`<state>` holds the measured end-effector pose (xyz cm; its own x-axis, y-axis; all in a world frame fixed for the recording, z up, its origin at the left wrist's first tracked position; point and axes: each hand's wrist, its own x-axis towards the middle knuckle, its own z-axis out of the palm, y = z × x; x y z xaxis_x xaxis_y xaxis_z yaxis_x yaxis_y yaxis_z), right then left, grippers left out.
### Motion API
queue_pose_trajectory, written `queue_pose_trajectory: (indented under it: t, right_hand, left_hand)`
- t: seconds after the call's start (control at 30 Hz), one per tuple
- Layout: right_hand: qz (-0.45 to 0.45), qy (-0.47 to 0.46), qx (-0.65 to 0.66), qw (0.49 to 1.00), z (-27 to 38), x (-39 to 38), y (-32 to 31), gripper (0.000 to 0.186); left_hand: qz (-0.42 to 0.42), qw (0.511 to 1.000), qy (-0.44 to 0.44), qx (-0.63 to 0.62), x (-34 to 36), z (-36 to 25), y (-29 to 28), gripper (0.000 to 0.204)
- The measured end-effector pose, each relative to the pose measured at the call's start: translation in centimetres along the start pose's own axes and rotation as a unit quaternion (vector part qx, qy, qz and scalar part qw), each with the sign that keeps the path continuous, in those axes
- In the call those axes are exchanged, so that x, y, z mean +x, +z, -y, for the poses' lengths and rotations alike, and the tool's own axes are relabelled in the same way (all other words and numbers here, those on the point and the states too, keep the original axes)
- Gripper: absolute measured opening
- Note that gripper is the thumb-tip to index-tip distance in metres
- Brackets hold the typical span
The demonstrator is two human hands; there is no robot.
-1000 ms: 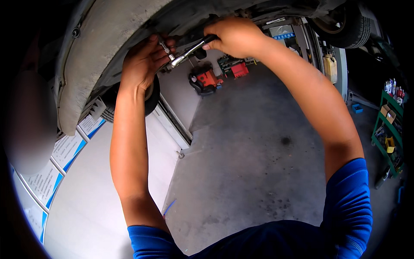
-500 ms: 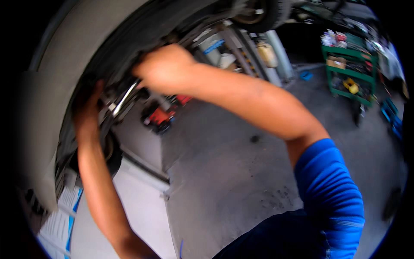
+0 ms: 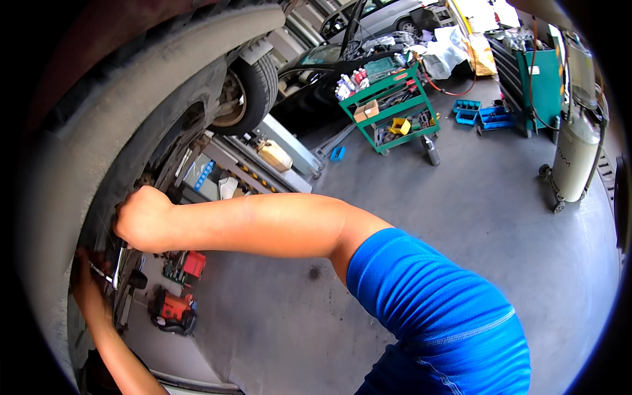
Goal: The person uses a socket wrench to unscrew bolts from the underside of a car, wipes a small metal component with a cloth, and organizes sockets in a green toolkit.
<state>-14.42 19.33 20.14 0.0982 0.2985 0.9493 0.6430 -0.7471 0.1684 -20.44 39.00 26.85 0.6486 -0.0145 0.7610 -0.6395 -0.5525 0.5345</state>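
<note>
- Swinging rightward over the last second, the head view now brings a green tool cart (image 3: 380,91) nearer its middle and a grey tank (image 3: 574,158) into sight, both standing on the floor (image 3: 276,336).
- The right hand (image 3: 143,220) is still curled into a fist around the handle end of a ratchet wrench (image 3: 118,264); its fingers are wrapped closed, mostly hidden behind the back of the hand.
- The left hand (image 3: 83,275) stays beside the wrench's head, near a slim metal extension (image 3: 99,271); whether its fingers pinch that piece or only touch it, I cannot tell (shadow swallows them).
- The wrench lies between both hands, under the dark underbody (image 3: 141,151), just inside the inner edge of the pale body panel (image 3: 118,99).
- Judging by the kept grip, the viewpoint has shifted while the wrench work seems barely altered.
</note>
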Motion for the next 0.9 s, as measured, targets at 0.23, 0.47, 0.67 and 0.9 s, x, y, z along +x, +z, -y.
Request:
queue_pose_trajectory:
  t: [0.23,0.47,0.67,0.9]
  right_hand:
    - [-0.027,-0.002,0.090,0.996,-0.2,-0.1,-1.6,0.028]
    - [-0.046,0.166,0.713,0.679,4.3,-3.5,-4.3,0.029]
    - [-0.325,0.096,0.450,0.826,9.5,-2.4,2.5,0.019]
    - [-0.131,0.275,0.876,0.373,11.0,0.1,5.5,0.030]
  left_hand:
    - [0.076,0.981,-0.061,-0.170,1.6,2.3,-2.9,0.035]
    - [-0.028,0.990,-0.070,-0.122,0.9,1.1,-0.8,0.032]
    - [-0.025,0.974,-0.054,-0.218,4.3,4.2,-1.1,0.023]
    - [0.053,0.962,-0.021,-0.268,3.7,3.7,-1.3,0.026]
